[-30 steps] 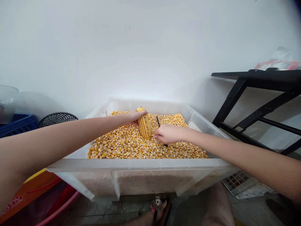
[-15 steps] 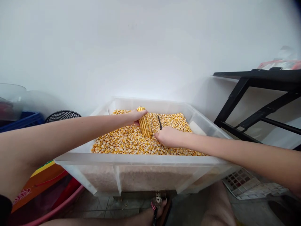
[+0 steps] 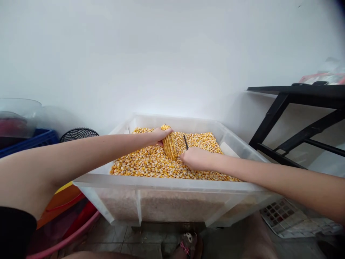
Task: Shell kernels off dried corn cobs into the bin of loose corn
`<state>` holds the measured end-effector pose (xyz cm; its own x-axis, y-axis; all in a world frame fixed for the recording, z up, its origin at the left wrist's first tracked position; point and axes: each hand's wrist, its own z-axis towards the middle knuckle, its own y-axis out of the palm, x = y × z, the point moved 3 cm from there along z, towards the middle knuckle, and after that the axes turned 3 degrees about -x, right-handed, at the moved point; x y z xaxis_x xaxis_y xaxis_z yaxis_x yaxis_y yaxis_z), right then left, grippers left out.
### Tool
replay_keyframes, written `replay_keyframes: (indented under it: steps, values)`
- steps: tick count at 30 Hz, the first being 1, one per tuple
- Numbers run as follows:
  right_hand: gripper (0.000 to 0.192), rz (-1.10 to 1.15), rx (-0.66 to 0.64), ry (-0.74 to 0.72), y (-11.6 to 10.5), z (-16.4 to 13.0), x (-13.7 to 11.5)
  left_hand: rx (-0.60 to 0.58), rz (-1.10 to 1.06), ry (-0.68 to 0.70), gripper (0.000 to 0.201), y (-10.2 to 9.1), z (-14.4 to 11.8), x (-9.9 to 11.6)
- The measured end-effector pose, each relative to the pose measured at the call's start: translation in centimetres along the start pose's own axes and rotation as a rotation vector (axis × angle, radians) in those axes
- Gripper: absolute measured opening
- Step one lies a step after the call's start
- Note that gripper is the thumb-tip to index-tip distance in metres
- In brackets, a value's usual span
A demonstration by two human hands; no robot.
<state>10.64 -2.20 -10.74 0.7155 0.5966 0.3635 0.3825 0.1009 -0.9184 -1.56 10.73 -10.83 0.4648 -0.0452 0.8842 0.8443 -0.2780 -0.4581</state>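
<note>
My left hand (image 3: 161, 135) grips an ear of corn (image 3: 169, 146) near its upper end, tilted above the loose kernels. Rows of yellow kernels cover the side of the ear that faces me. Closed in a fist, my right hand (image 3: 196, 158) holds a slim dark tool (image 3: 185, 141). One end sticks up above the fist; its thin tip, at the lower end of the ear, is too small to make out clearly. Both hands are inside a translucent plastic tub (image 3: 172, 182), over a deep layer of loose corn kernels (image 3: 142, 166).
A black folding table (image 3: 293, 90) stands at the right, above a white plastic basket (image 3: 283, 216). To the left are a black wire basket (image 3: 78, 133), a blue crate (image 3: 44, 138) and a pink basin (image 3: 72, 235). A white wall (image 3: 172, 61) rises behind the tub.
The whole view has shifted slightly, so everything appears a little further right and lower. Both hands keep their grips on the ear and the tool, with little visible movement against the tub.
</note>
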Motion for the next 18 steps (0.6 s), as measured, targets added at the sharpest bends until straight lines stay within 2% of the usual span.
replay_keyframes:
  steps: [3, 6, 8, 11, 15, 18]
  values:
    - [0.028, 0.161, -0.027, 0.090, 0.2, 0.1, 0.3, 0.000, 0.018, 0.002, 0.042, 0.0, 0.0, 0.0]
    - [0.027, 0.148, -0.029, 0.085, 0.3, 0.2, 0.1, -0.005, 0.025, 0.014, 0.042, 0.0, 0.0, 0.0]
    - [0.021, 0.065, -0.029, 0.043, 0.3, 0.3, -0.2, -0.008, 0.028, 0.021, 0.042, 0.0, -0.1, 0.1]
    - [0.023, -0.040, -0.045, -0.019, 0.2, 0.5, -0.7, -0.021, 0.033, 0.028, 0.042, -0.1, -0.6, 0.3]
    - [0.025, 0.055, -0.090, 0.046, -0.5, 0.9, 0.0, -0.055, 0.036, 0.041, 0.040, -0.1, -1.4, 1.0]
    - [0.030, 0.142, -0.161, -0.009, -1.3, 1.3, 0.9, -0.060, 0.073, 0.104, 0.042, 0.3, -2.0, 2.2]
